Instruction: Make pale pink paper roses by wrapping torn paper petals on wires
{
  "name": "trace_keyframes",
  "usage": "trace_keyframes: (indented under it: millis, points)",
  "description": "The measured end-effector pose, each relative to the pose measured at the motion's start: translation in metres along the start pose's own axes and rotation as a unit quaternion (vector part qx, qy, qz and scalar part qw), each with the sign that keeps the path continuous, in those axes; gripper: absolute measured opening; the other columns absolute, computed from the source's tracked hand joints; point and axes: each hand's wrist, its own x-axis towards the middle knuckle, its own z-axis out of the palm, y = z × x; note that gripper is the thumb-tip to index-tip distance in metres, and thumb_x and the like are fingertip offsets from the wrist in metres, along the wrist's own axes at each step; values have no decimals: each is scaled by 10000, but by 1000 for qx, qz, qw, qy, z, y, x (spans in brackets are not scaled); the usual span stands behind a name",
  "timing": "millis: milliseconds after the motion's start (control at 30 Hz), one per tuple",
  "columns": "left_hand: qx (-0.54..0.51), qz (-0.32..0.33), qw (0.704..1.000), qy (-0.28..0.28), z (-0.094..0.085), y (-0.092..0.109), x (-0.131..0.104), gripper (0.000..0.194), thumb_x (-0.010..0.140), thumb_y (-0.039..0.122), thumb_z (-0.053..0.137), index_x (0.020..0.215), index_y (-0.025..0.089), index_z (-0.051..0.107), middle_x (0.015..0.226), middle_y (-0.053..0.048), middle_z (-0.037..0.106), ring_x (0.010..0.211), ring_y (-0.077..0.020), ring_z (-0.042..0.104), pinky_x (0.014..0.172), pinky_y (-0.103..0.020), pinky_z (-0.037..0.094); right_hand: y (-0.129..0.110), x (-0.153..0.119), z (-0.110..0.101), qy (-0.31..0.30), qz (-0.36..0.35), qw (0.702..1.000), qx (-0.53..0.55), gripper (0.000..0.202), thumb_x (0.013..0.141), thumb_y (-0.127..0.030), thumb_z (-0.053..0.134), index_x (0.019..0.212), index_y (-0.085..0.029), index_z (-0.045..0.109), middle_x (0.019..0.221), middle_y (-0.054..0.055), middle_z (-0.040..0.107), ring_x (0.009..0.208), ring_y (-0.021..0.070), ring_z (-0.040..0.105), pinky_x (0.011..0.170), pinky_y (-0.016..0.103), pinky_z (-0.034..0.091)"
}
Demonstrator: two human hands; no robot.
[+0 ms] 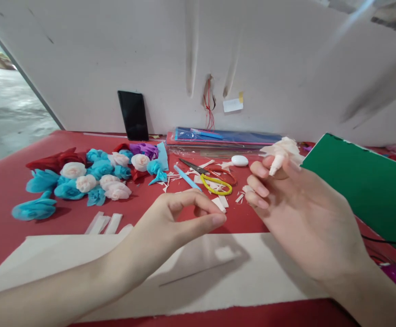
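My right hand (307, 213) pinches a cream paper flower (283, 152) by its twisted base between thumb and fingers, above the table. The flower's petals flare out behind the fingertips. To its left, my left hand (184, 218) hovers over a cream paper sheet (123, 295), thumb and forefinger pressed together at the tips. Whatever is between those fingertips, if anything, is hidden. Beneath the hands a thin dark wire (196, 273) lies on the sheet. Beyond them, scissors (215, 179) with yellow and orange handles lie partly open among cream paper scraps (219, 203).
Finished blue, cream and red paper flowers (99, 170) crowd the red table's left side. A light-blue pen (187, 177) and a white oval object (239, 161) lie near the scissors. A black phone (133, 116) leans on the wall. At right is a green board (361, 190).
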Motion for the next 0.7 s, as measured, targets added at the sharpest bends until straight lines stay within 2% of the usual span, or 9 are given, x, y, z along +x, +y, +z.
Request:
trace_keyframes:
  millis: [133, 267, 367, 500, 633, 700]
  points:
    - [14, 15, 1000, 5, 0, 1, 2, 181, 796, 299, 661, 626, 241, 688, 662, 59, 620, 600, -96, 513, 653, -210, 472, 0, -1, -1, -10, -1, 1000, 7, 141, 770, -192, 698, 670, -202, 600, 779, -23, 438, 589, 79, 380, 504, 207, 397]
    - [59, 33, 998, 6, -3, -1, 7, 122, 752, 253, 693, 632, 234, 696, 688, 56, 639, 616, -91, 536, 639, -198, 462, 0, -1, -1, -22, 6, 1000, 16, 154, 815, -218, 670, 682, -201, 594, 773, -24, 439, 589, 79, 373, 509, 200, 405]
    - [133, 64, 989, 19, -7, -4, 13, 184, 720, 266, 717, 574, 212, 619, 656, 51, 618, 598, -102, 531, 620, -214, 452, 1, 0, -1, -26, 10, 999, 18, 180, 846, -245, 642, 680, -202, 590, 774, -21, 432, 593, 83, 363, 509, 200, 400]
    - [216, 97, 971, 25, -12, -5, 20, 265, 774, 352, 639, 574, 204, 545, 654, 25, 602, 637, -142, 535, 644, -260, 431, 1, 0, 0, -32, 18, 999, 16, 179, 823, -254, 670, 672, -205, 588, 775, -22, 413, 599, 87, 352, 515, 204, 393]
    - [254, 80, 964, 8, -19, -6, 25, 344, 842, 372, 476, 541, 205, 472, 535, 36, 471, 549, -133, 436, 556, -258, 365, 2, -1, 0, -32, 18, 999, 9, 187, 827, -273, 664, 668, -208, 593, 769, -17, 410, 601, 92, 347, 517, 209, 384]
    - [261, 65, 963, -2, -23, -8, 29, 410, 844, 381, 474, 480, 204, 414, 474, 47, 405, 490, -118, 374, 508, -254, 326, 2, -1, 0, -31, 18, 999, 6, 190, 834, -277, 654, 665, -208, 601, 774, -15, 419, 604, 93, 349, 517, 211, 377]
